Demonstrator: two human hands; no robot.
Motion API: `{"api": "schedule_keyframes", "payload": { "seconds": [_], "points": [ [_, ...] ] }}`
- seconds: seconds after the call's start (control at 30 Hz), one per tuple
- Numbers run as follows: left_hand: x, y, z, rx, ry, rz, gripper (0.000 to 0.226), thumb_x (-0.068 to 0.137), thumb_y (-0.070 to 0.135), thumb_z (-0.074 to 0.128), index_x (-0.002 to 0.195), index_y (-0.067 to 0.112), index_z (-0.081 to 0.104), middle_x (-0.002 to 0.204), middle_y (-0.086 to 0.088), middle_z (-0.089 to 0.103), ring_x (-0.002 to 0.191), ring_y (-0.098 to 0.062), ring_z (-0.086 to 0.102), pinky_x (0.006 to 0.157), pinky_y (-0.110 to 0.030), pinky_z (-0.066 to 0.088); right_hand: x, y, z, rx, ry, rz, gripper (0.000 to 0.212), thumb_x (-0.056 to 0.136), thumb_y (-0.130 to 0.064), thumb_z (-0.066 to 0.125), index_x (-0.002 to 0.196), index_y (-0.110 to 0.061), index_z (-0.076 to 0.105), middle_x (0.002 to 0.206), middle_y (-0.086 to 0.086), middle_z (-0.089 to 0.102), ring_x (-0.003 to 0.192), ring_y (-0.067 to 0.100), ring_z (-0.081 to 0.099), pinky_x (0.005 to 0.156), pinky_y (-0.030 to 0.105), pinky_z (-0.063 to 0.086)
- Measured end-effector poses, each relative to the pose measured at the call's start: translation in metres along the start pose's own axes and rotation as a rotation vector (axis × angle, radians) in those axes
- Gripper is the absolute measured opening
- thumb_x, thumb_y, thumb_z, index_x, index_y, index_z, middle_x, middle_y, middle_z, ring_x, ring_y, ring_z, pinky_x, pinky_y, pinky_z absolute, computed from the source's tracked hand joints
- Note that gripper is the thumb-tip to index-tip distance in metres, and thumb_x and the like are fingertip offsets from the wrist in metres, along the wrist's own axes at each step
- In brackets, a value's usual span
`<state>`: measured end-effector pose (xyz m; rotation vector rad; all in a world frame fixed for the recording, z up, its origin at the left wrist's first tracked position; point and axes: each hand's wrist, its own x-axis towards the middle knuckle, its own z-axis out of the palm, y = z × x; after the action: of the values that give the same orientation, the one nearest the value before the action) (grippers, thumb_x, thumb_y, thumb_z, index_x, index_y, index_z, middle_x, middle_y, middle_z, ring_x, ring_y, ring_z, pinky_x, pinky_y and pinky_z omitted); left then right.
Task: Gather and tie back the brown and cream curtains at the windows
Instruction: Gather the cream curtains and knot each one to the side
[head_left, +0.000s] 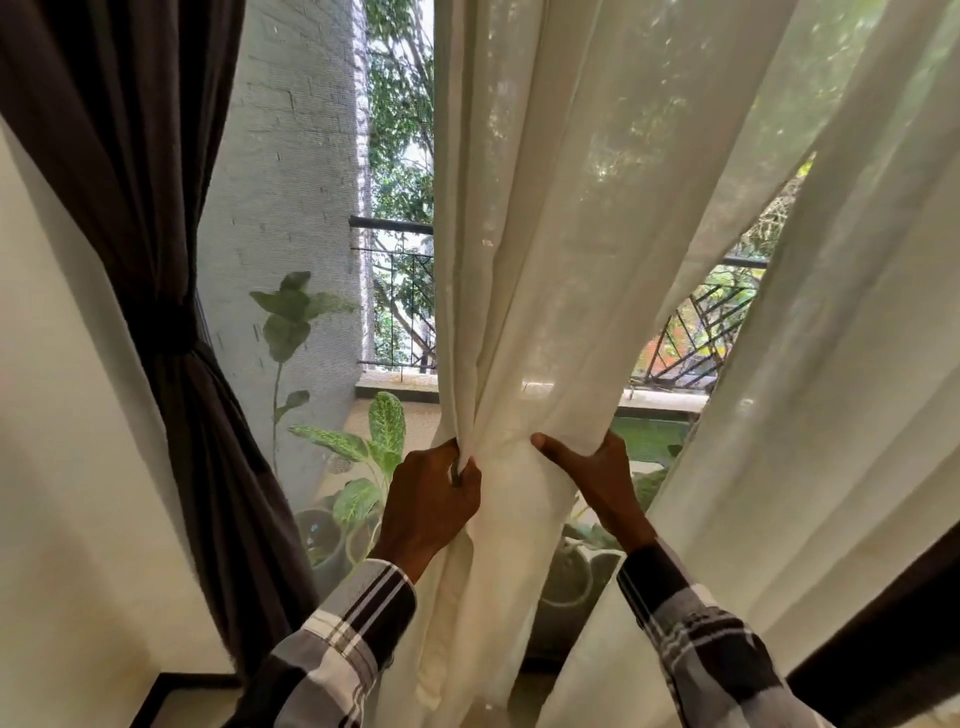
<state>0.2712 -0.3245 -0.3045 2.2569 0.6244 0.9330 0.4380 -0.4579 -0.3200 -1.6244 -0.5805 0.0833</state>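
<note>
Head view: left hand (428, 499) pinches the sheer cream fabric curtain (545, 260) at its gathered edge; right hand (597, 480) cups the bunch, thumb spread, fingers hidden behind. Beyond the left fingers, the dark brown curtain (156, 208) hangs tied. Risk: folds may slip from the loose right cup.

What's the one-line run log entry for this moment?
left hand: grips cream curtain edge | right hand: cups gathered folds | brown curtain: already tied back | cream curtain: gathered, not yet tied
</note>
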Motion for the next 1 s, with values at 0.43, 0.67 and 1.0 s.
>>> {"api": "schedule_keyframes", "payload": {
  "seconds": [0.43, 0.67, 1.0],
  "points": [
    [-0.004, 0.009, 0.001, -0.022, 0.018, 0.027, 0.014, 0.086, 0.022, 0.06, 0.079, 0.012, 0.066, 0.059, -0.004, 0.065, 0.05, -0.021, 0.059, 0.053, -0.023, 0.042, -0.043, 0.009, 0.039, -0.444, 0.322, -0.306, 0.014, 0.091, -0.024, 0.069, 0.08, -0.016, 0.065, 0.063, -0.012, 0.059, 0.052, -0.002, 0.053, 0.052, 0.013, 0.041],
    [-0.003, 0.007, -0.002, -0.015, 0.026, 0.036, 0.012, 0.086, 0.021, 0.06, 0.084, 0.013, 0.068, 0.063, -0.004, 0.067, 0.053, -0.02, 0.061, 0.056, -0.022, 0.041, -0.046, 0.009, 0.043, -0.357, 0.451, -0.213, 0.014, 0.095, -0.021, 0.062, 0.085, -0.012, 0.067, 0.058, -0.008, 0.057, 0.049, 0.01, 0.053, 0.052, 0.024, 0.046],
    [-0.001, 0.012, 0.0, -0.034, 0.033, 0.007, 0.014, 0.086, 0.021, 0.061, 0.093, 0.015, 0.07, 0.07, -0.005, 0.071, 0.06, -0.023, 0.066, 0.06, -0.027, 0.052, -0.064, -0.003, 0.037, -0.162, 0.477, -0.182, 0.02, 0.093, -0.021, 0.067, 0.102, -0.027, 0.05, 0.081, -0.019, 0.06, 0.068, 0.001, 0.063, 0.057, 0.009, 0.049]
  ]
}}
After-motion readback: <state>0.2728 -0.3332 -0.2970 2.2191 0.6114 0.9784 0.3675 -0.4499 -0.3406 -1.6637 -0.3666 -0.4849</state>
